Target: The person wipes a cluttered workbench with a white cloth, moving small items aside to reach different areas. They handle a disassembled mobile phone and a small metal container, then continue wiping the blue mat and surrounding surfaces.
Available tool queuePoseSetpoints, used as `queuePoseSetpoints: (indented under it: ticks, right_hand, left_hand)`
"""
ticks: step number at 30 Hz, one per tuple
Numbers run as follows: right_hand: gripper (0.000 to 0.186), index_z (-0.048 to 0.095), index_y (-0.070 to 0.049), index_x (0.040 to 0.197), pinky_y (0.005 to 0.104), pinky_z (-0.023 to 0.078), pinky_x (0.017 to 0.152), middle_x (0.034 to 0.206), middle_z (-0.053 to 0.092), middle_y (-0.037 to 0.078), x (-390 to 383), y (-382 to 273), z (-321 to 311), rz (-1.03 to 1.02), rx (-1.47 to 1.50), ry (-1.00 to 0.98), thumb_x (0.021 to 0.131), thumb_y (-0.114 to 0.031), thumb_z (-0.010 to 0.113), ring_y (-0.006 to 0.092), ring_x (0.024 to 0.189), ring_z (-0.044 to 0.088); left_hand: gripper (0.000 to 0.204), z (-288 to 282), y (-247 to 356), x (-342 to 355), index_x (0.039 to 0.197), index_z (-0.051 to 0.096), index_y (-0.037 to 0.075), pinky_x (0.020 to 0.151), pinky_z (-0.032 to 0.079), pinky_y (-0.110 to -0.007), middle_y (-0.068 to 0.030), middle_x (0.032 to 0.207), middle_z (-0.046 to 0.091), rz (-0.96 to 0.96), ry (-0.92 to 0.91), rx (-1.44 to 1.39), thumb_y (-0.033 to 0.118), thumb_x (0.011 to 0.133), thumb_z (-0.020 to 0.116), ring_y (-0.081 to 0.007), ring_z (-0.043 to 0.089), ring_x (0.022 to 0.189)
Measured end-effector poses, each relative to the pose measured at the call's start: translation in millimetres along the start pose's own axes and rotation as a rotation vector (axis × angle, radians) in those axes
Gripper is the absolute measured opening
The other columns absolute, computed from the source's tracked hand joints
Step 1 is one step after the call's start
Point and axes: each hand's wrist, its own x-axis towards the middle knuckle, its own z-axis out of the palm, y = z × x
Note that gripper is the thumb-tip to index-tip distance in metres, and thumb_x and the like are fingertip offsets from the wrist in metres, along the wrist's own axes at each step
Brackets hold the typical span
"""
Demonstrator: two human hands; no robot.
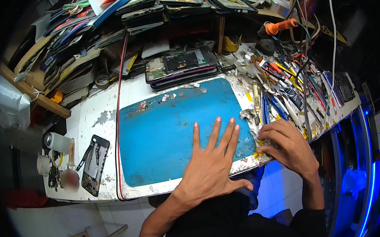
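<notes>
My left hand (209, 170) lies over the blue work mat (165, 142), its fingers spread and stretched out, with nothing in it. The thumb reaches past the mat's near edge. At the mat's right edge is my right hand (289, 144), its fingers bent and the thumb apart from them. No held thing shows in it, though the fingertips are partly hidden among small litter. Just beyond it lie blue-handled tools (265, 109) and a brass-coloured pen-shaped tool (256, 97). Small scraps (166, 97) are scattered along the mat's far side.
Left of the mat lies an opened phone frame (103, 162), near a white bottle (57, 142). A red cable (118, 88) crosses the bench. Stacked phones (182, 68) stand behind the mat. Piled tools (289, 83) cover the right side, below an orange-handled soldering iron (280, 26).
</notes>
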Motion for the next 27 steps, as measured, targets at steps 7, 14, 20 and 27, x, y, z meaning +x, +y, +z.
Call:
queuePoseSetpoints:
  ticks: [7,14,20,27]
  right_hand:
    - [0.016,0.068,0.0,0.097,0.0362,0.054,0.079,0.096,0.071,0.011,13,-2,-11,0.08,0.107,0.058,0.083,0.0,0.075,0.0262,0.092,0.069]
    - [0.023,0.069,-0.001,0.106,0.0376,0.053,0.086,0.108,0.067,0.014,44,12,0,0.061,0.002,0.109,0.085,-0.008,0.077,0.0289,0.098,0.067]
    - [0.044,0.065,-0.002,0.12,0.0454,0.046,0.101,0.122,0.061,0.016,41,2,7,-0.05,-0.394,0.064,0.082,-0.019,0.077,0.037,0.115,0.057]
    - [0.022,0.07,0.0,0.103,0.0405,0.049,0.09,0.106,0.066,0.012,44,-5,7,-0.079,-0.357,0.108,0.081,0.005,0.07,0.0307,0.104,0.061]
  left_hand:
    - [0.134,0,-1,-1,0.151,0.028,-0.012,0.116,0.009,-0.072,-0.0242,0.161,0.028,0.002,-0.007,-0.022,0.094,0.071,0.044,-0.0443,0.021,0.15]
    - [0.127,5,0,-2,0.15,0.028,-0.014,0.115,0.013,-0.072,-0.0287,0.16,0.027,0.009,0.05,0.008,0.089,0.077,0.044,-0.0444,0.022,0.15]
    - [0.105,-1,4,-8,0.148,0.033,-0.014,0.117,0.016,-0.068,-0.0321,0.158,0.027,0.08,0.252,-0.147,0.072,0.09,0.047,-0.0431,0.023,0.151]
    - [0.034,-43,-44,-97,0.121,0.066,-0.006,0.099,0.054,-0.051,-0.0201,0.123,0.068,0.139,0.665,-0.431,0.0,0.088,0.069,-0.0314,0.069,0.111]
